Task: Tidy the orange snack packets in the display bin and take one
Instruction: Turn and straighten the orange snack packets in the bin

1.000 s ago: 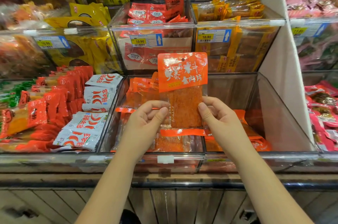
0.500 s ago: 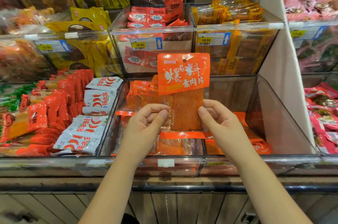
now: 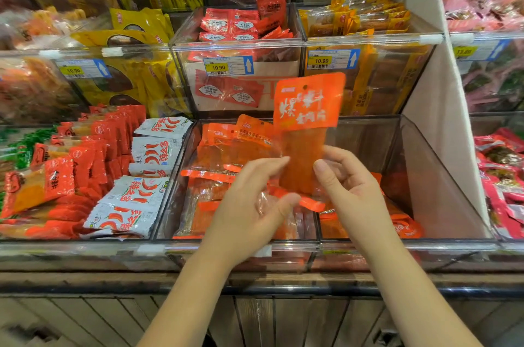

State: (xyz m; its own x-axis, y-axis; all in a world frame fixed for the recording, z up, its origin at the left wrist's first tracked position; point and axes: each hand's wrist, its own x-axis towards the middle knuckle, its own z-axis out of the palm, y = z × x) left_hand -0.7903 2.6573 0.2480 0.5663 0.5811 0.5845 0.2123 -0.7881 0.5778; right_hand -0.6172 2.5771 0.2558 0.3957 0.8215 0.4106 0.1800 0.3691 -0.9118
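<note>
An orange snack packet [image 3: 309,103] with white lettering stands upright and slightly tilted above the clear display bin [image 3: 442,176]; it is motion-blurred. My right hand [image 3: 348,185] pinches its lower see-through part, thumb in front. My left hand [image 3: 249,205] is beside the packet's lower left corner with fingers spread and relaxed, thumb tip near the orange bottom strip. More orange packets [image 3: 226,145] lie stacked in the bin's left half, and a few orange packets [image 3: 402,226] lie low in the right half.
White chilli packets [image 3: 150,154] and red packets [image 3: 93,148] fill the bins to the left. Pink packets [image 3: 502,173] lie to the right past a white divider [image 3: 433,108]. Upper bins with red sachets [image 3: 235,26] and yellow-orange packs [image 3: 365,17] carry 10.90 price tags.
The packet has shifted right and tilted. My left hand has loosened its pinch and spread its fingers, while my right hand keeps holding the packet.
</note>
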